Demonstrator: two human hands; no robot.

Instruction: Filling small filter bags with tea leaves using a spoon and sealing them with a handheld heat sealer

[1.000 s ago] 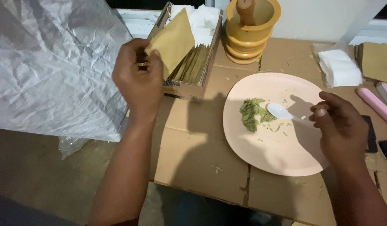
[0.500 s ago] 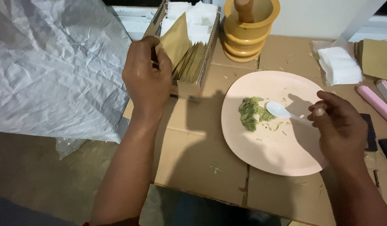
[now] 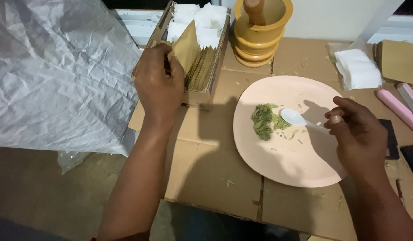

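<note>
Holding a tan paper envelope point(image 3: 186, 44) by its lower edge, the left hand point(image 3: 158, 85) is closed with thumb and fingers pinched on it, at the near end of an open cardboard box point(image 3: 206, 91); the envelope stands tilted above a row of like tan envelopes point(image 3: 202, 67) filed upright in the box, with white sachets point(image 3: 200, 20) filed behind them at the far end. Right hand point(image 3: 356, 134): fingers closed on the handle of a white plastic spoon point(image 3: 296, 118), bowl resting on a pale pink round plate point(image 3: 282, 169), just beside a small heap of dried green leaves point(image 3: 263, 121) lying left of the plate's centre; loose flakes scattered near the heap. The two hands are well apart, the box at left, the plate at right. Surface: flattened brown cardboard sheets point(image 3: 206, 174). Behind the plate, a yellow wooden mortar with pestle point(image 3: 260, 31) standing upright in it. Far right: a stack of white paper squares in clear wrap point(image 3: 358, 67), more tan paper point(image 3: 400, 60), a pink rod-shaped item point(image 3: 398, 109). Left: crumpled grey-white plastic sheeting point(image 3: 59, 76).
</note>
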